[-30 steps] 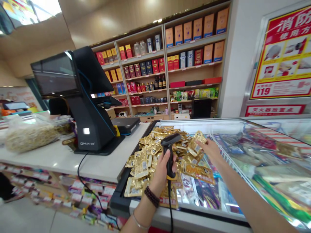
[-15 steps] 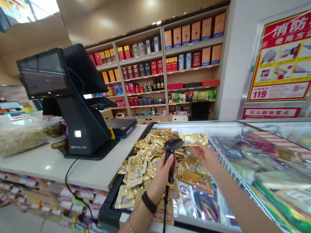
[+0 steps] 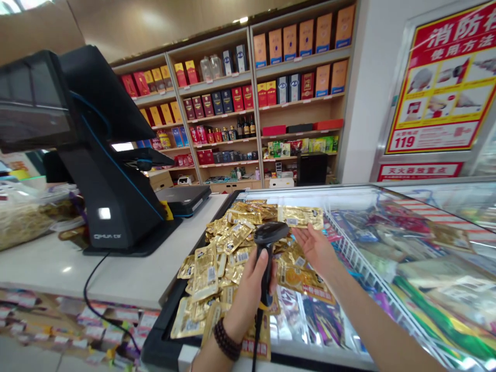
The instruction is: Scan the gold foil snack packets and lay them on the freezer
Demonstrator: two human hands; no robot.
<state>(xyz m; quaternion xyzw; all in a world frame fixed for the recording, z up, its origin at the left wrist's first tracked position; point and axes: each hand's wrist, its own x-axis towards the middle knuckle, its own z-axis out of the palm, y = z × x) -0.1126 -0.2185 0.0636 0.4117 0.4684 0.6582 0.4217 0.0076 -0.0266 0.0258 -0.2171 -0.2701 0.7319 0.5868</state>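
My left hand (image 3: 248, 294) is shut around the grip of a black handheld barcode scanner (image 3: 266, 248), whose head points up and to the right, and its cable hangs down. My right hand (image 3: 315, 248) is palm up and holds the lower edge of a flat gold sachet (image 3: 300, 217) just right of the scanner head. Below both hands, a heap of gold foil snack sachets (image 3: 219, 268) lies on the freezer's glass lid. A dark beaded bracelet circles my left wrist.
A black POS terminal (image 3: 104, 196) stands on the white counter (image 3: 77, 274) to the left, with its cable hanging over the edge. A glass-topped freezer (image 3: 391, 243) of packaged goods extends right. Boxed liquor fills wooden shelves (image 3: 217, 119) behind it.
The view has swung left. My right hand has brought the gold sachet left, closer to the scanner head, and the sachet now lies nearly level.
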